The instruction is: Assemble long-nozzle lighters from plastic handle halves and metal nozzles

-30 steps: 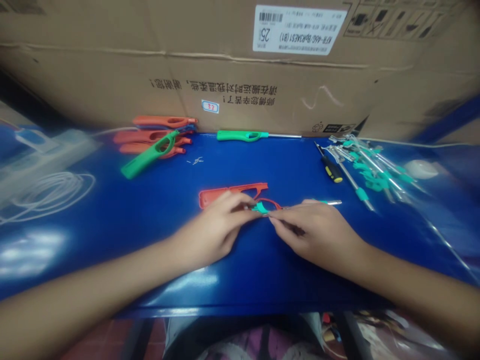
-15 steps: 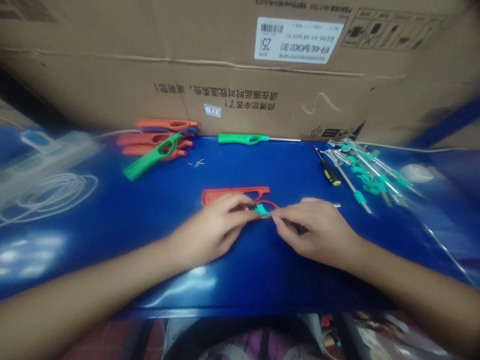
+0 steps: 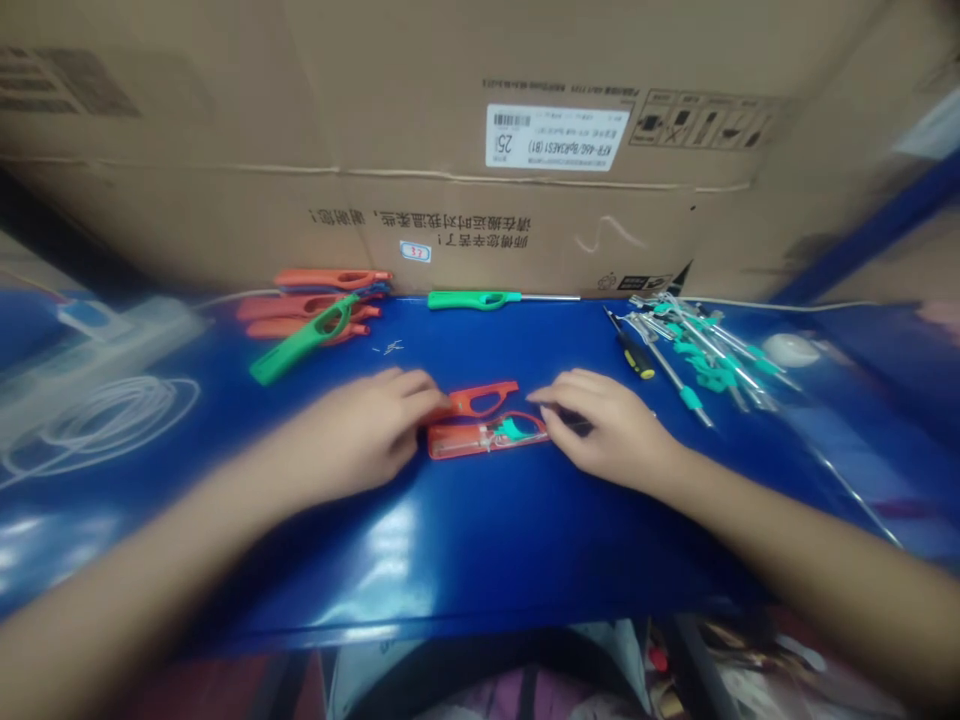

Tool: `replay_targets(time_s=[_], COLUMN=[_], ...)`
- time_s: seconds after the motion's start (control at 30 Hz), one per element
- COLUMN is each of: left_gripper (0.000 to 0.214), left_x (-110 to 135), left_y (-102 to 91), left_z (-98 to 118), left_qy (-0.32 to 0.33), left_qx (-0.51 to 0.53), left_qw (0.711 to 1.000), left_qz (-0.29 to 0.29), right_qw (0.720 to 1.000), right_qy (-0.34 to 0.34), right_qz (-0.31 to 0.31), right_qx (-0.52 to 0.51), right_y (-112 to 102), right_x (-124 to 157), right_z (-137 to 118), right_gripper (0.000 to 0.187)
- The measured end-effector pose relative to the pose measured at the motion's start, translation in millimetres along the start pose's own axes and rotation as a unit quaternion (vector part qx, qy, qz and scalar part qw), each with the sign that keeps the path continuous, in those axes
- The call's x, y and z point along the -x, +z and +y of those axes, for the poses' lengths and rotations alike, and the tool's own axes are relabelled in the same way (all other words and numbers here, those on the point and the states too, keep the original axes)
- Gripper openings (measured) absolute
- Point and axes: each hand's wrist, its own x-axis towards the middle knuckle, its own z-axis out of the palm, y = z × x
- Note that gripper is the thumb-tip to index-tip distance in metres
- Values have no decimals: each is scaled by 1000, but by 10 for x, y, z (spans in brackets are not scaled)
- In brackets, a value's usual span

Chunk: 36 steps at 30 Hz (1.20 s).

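Note:
Two halves of an orange lighter handle lie side by side on the blue table. The nearer half (image 3: pixel 457 441) holds a turquoise trigger (image 3: pixel 514 430), white wire and small inner parts. My left hand (image 3: pixel 375 420) has its fingers closed on the left end of the farther half (image 3: pixel 489 400), an orange shell with an oval opening. At the right end of the nearer half, my right hand (image 3: pixel 607 425) is curled with thumb and index finger close together. Its palm and fingers cover that end, and whatever they hold is hidden.
Orange and green lighter handles (image 3: pixel 307 335) are piled at the back left. A green lighter (image 3: pixel 465 299) lies along the cardboard (image 3: pixel 420 100). A screwdriver (image 3: pixel 636 357) and metal tubes with turquoise parts (image 3: pixel 712 350) are right. Coiled white cable (image 3: pixel 112 420) is left.
My left hand has moved left, off the turquoise trigger and onto the farther orange half. The nearer half is now uncovered. My right hand stays near its right end; the view has shifted slightly.

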Motion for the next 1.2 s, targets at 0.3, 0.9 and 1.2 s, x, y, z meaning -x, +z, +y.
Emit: replay_targets(time_s=[0.3, 0.9, 1.2], left_gripper=[33, 34, 31], left_x=[-39, -78, -54], left_y=[40, 135, 179], left_z=[125, 253, 226], left_qy=[-15, -64, 40], left_qx=[136, 389, 127], left_qw=[983, 916, 985], left_qz=[123, 71, 106], right_qw=[998, 994, 993], right_qy=[-54, -90, -91], right_qz=[0, -52, -61], right_qx=[39, 31, 45], right_y=[-102, -72, 27], right_x=[-42, -33, -20], right_z=[-89, 26, 35], right_gripper=[55, 40, 43])
